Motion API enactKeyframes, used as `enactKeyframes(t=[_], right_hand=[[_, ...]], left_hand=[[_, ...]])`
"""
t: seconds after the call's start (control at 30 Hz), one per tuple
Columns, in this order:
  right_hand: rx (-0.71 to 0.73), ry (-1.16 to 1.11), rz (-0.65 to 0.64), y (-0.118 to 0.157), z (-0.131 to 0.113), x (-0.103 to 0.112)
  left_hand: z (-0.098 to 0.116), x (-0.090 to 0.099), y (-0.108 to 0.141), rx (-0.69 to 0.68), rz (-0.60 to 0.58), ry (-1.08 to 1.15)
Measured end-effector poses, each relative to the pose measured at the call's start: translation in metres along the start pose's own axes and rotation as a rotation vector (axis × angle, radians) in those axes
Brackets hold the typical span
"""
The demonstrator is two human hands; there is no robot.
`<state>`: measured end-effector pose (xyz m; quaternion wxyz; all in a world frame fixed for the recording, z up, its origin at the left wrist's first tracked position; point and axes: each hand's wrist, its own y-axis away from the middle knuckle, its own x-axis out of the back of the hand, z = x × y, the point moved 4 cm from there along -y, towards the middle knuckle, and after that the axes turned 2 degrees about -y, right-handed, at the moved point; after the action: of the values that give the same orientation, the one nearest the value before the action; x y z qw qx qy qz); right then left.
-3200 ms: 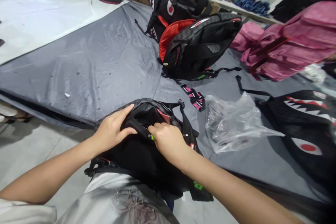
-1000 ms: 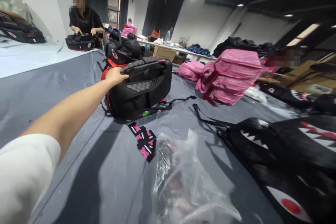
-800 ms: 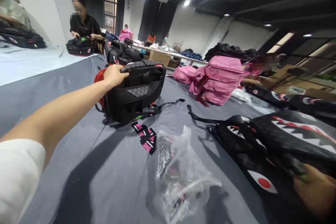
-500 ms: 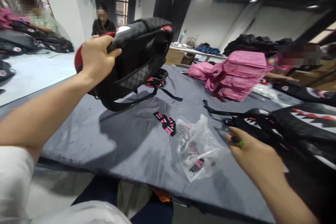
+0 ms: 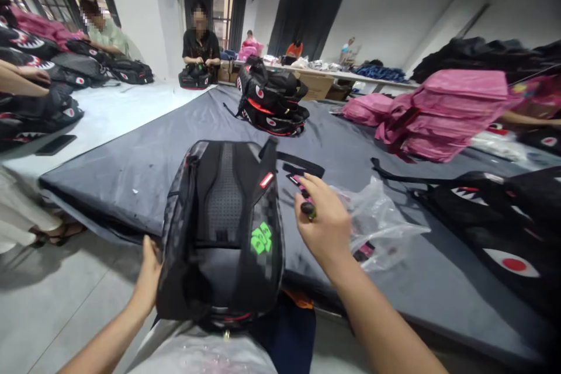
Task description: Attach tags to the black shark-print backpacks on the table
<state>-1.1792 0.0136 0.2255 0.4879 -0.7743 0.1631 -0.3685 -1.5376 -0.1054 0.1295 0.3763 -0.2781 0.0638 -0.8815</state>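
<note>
1. Directly in front of the wearer, a black backpack point(image 5: 223, 228) stands upright on the lap, against the near edge of a grey-covered table point(image 5: 144, 158), its padded back panel facing the camera.
2. The left hand point(image 5: 149, 274) presses on the pack's lower left side; its fingers are hidden behind the pack, so their closure cannot be told.
3. The right hand point(image 5: 326, 222) hovers just right of the pack, fingers curled around a small dark tool with a green tip point(image 5: 308, 209).
4. Judging by its sag, the pack seems light and soft, with a stiffer mesh back; the sides or shoulder straps look like the best holds.
5. A bright green logo patch point(image 5: 262, 238) sits on the lower back panel; its characters are unreadable. A small red tab point(image 5: 266, 180) sits higher up, with no readable writing.
6. Beside the right hand lie a clear plastic bag point(image 5: 377, 228) and pink-and-black tags point(image 5: 298, 178).
</note>
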Motion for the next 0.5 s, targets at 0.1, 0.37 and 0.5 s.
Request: enactKeyframes(t=[0.1,0.37,0.5], right_hand=[[0.14,0.069,-0.19,0.001,-0.048,-0.022],[-0.135,0.524,-0.873,0.032,-0.054,-0.061],[-0.455,0.486,-0.844,0.054,-0.004,-0.026]], left_hand=[[0.028,0.0,0.011,-0.39,0.049,-0.113],[0.029,-0.106,0.066,-1.294,-0.696,-0.627],[-0.02,-0.116,0.087,-1.31,-0.579,-0.658]])
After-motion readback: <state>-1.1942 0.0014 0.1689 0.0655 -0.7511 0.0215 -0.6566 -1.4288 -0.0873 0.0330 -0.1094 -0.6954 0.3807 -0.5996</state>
